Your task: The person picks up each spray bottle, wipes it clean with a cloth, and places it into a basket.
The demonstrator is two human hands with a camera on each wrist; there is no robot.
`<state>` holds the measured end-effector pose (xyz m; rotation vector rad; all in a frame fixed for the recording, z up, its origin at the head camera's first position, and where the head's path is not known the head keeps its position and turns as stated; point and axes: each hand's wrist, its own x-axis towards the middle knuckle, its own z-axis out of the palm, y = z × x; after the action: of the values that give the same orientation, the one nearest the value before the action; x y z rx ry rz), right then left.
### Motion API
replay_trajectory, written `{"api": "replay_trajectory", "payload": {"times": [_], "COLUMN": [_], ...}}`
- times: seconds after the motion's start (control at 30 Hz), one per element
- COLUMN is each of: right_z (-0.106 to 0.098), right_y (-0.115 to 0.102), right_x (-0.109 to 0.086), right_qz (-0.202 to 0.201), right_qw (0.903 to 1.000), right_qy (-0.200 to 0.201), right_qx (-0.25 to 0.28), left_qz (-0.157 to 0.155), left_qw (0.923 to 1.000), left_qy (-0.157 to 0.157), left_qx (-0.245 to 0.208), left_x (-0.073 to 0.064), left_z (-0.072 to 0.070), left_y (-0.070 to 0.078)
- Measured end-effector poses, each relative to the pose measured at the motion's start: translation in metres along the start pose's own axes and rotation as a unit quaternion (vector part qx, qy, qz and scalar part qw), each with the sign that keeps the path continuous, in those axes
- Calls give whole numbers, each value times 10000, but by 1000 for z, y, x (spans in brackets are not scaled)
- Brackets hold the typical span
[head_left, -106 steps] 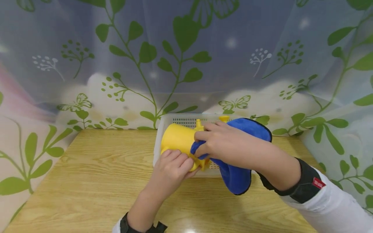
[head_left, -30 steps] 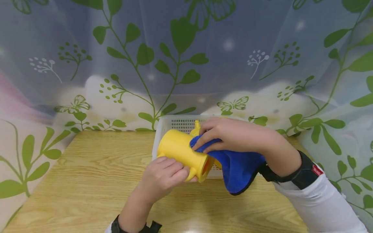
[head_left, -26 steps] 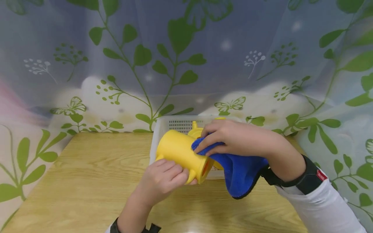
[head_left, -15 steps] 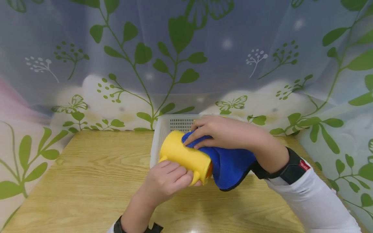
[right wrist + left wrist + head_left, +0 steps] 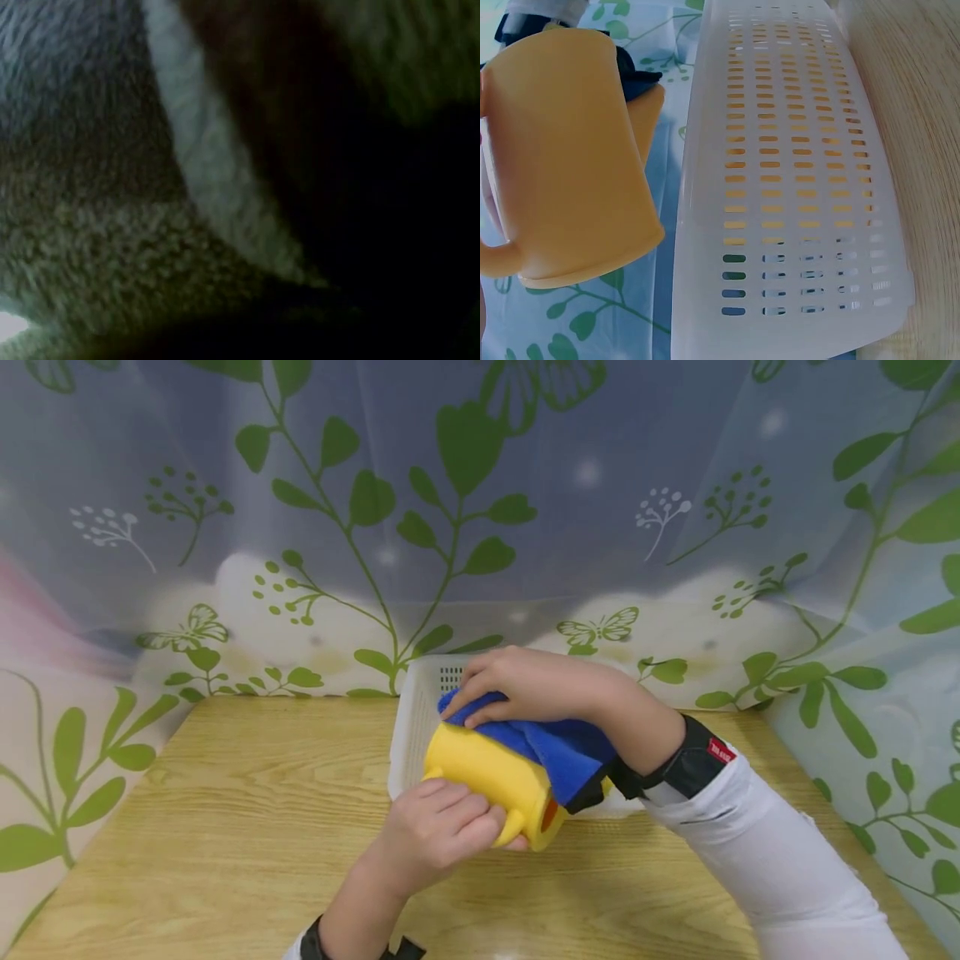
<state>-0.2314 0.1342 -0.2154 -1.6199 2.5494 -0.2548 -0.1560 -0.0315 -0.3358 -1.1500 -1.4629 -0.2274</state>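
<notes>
A yellow mug [image 5: 491, 768] lies tilted on its side above the basket, its open end turned to the lower right with an orange inside showing. My left hand [image 5: 442, 827] grips it by the handle, fingers curled round. The right hand [image 5: 521, 681] presses a blue cloth [image 5: 562, 747] with black edging onto the mug's upper side, its fingers bent over the cloth near the closed end. In the left wrist view the mug [image 5: 570, 165] hangs beside the basket. Dark, blurred cloth [image 5: 82, 112] fills the right wrist view.
A white perforated plastic basket [image 5: 400, 747] stands on the wooden table [image 5: 285, 777] under the hands. Yellow shows through its slots in the left wrist view. A curtain [image 5: 315, 627] with leaf print hangs behind the table.
My right hand has slid the cloth leftward along the mug, from near its open end to its closed end. The mug has shifted slightly right and down; the left grip stays.
</notes>
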Motion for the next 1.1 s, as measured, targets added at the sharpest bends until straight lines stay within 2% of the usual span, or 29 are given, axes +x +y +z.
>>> {"api": "replay_trajectory", "payload": {"times": [0.07, 0.4, 0.7, 0.87, 0.97, 1.1], "right_z": [0, 0, -3, -2, -2, 0], "right_y": [-1, -2, -10, -8, -6, -2], "right_x": [-7, -57, -85, -81, -70, -48], "right_qz": [14, -428, -363, -218, -86, 161], "right_qw": [10000, 9968, 9963, 9949, 9946, 9954], "right_qy": [60, 662, 775, 912, 930, 788], "right_qx": [-4, -124, 116, 374, 449, 524], "left_qz": [8, 188, 350, 556, 620, 594], "left_qw": [10000, 9996, 9982, 9954, 9941, 9937], "left_qy": [28, 108, 183, 449, 622, 695], "left_qx": [11, 180, 451, 633, 642, 648], "left_x": [0, 1, 3, 5, 7, 7], "left_z": [0, -3, -6, -4, -3, -3], "left_y": [-1, -9, -12, -9, -7, -5]}}
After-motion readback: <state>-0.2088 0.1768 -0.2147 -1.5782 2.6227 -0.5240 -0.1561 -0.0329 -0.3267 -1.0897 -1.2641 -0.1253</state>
